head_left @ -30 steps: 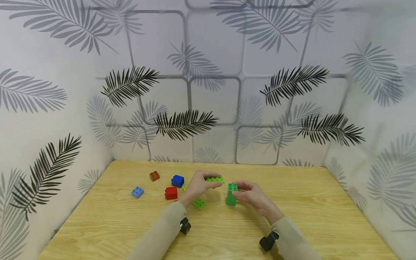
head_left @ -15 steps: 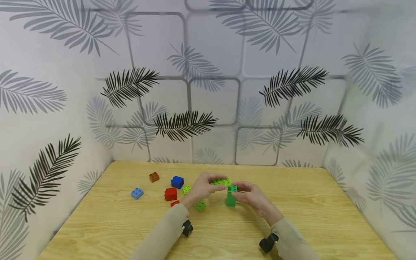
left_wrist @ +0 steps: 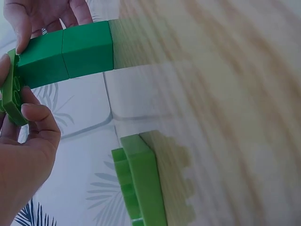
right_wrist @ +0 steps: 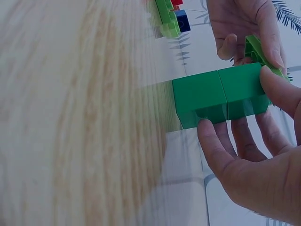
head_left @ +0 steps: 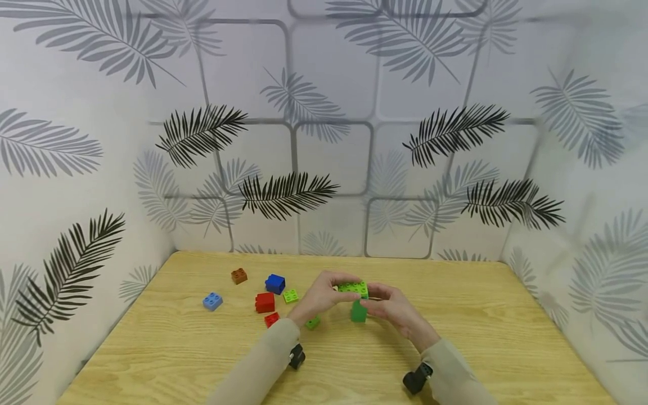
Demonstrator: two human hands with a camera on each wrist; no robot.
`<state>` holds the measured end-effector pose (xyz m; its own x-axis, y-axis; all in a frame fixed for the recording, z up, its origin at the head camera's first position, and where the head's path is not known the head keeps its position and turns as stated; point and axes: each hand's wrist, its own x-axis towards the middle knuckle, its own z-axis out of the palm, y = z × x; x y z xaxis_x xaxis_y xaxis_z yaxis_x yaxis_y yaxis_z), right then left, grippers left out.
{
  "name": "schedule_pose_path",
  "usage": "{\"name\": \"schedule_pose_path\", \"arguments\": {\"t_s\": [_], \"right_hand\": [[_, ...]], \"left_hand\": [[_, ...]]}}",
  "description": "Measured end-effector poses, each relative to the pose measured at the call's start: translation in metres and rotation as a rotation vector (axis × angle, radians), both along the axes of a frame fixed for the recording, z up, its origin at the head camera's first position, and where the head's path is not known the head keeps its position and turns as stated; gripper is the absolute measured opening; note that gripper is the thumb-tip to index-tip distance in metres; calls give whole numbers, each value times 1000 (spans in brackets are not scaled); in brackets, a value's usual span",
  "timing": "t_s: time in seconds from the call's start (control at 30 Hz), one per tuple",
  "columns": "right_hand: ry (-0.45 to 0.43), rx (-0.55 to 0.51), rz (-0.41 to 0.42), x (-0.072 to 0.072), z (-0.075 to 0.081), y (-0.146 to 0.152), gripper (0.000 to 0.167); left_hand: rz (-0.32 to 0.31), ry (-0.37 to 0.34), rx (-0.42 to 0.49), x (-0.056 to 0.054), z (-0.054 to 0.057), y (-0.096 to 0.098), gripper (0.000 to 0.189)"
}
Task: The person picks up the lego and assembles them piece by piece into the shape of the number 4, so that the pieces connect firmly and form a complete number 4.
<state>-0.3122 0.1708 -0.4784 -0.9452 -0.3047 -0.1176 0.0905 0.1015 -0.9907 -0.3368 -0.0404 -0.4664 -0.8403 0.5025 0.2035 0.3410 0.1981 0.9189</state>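
Note:
Between thumb and fingers, my left hand (head_left: 322, 295) pinches a long lime-green toy building brick (head_left: 352, 288) with studs on top. The brick lies across the top of an upright stack of two darker green bricks (head_left: 358, 313), overhanging it toward the left. My right hand (head_left: 398, 311) grips that stack from the right, thumb on the near side. In the left wrist view the seam between the two green bricks (left_wrist: 87, 49) shows, and the stack's bottom meets the table. The right wrist view shows the right fingers (right_wrist: 214, 146) curled round the stack.
Left of the hands lie a flat lime brick (head_left: 291, 296), a green brick (head_left: 312, 323) partly behind the left wrist, two red bricks (head_left: 265, 302), a dark blue brick (head_left: 275, 283), a light blue brick (head_left: 212, 301) and a brown brick (head_left: 239, 275). A patterned wall backs the wooden table (head_left: 481, 315).
My left hand has moved right with the lime-green brick, from beside the green stack to over its top. The right hand has stayed on the stack.

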Motion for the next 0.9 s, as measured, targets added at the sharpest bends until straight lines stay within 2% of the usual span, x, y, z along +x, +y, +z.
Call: {"name": "schedule_pose_path", "arguments": {"t_s": [0.17, 0.37, 0.63, 0.9], "right_hand": [[9, 0, 8, -1, -4, 0, 54], [21, -3, 24, -2, -3, 2, 55], [5, -19, 30, -2, -2, 1, 58], [-4, -64, 55, -1, -1, 4, 56]], "left_hand": [[-2, 15, -27, -1, -4, 1, 30], [10, 52, -69, 0, -1, 1, 34], [15, 114, -100, 0, 1, 3, 26], [42, 160, -158, 0, 2, 5, 27]]}}
